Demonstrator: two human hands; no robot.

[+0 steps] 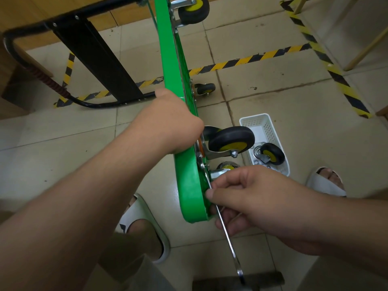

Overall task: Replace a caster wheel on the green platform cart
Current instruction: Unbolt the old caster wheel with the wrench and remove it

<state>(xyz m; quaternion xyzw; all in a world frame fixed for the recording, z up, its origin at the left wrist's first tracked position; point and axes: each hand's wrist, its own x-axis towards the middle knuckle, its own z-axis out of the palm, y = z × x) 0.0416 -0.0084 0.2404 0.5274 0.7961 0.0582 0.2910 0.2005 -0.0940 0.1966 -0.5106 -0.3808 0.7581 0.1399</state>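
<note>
Right hand (252, 202) round wrench (231, 246) at green cart (189, 185)

Forearms (84, 196) bare; white open-toed slides (321, 184), a black mark on the left one (136, 208); khaki fabric (130, 267) over the legs.

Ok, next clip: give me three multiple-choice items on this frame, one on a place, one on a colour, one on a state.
1. Where is the spare caster?
A. in the white basket
B. on a shelf
C. on a chair

2. What colour are the wheel hubs?
A. red
B. yellow
C. white

3. How does the green cart stand?
A. flat on its wheels
B. tipped on its edge
C. upside down on a table

Answers:
1 A, it lies inside the basket on the floor.
2 B, every visible hub is yellow.
3 B, the left hand grips its raised edge while the right hand holds a metal tool at a caster.
</note>
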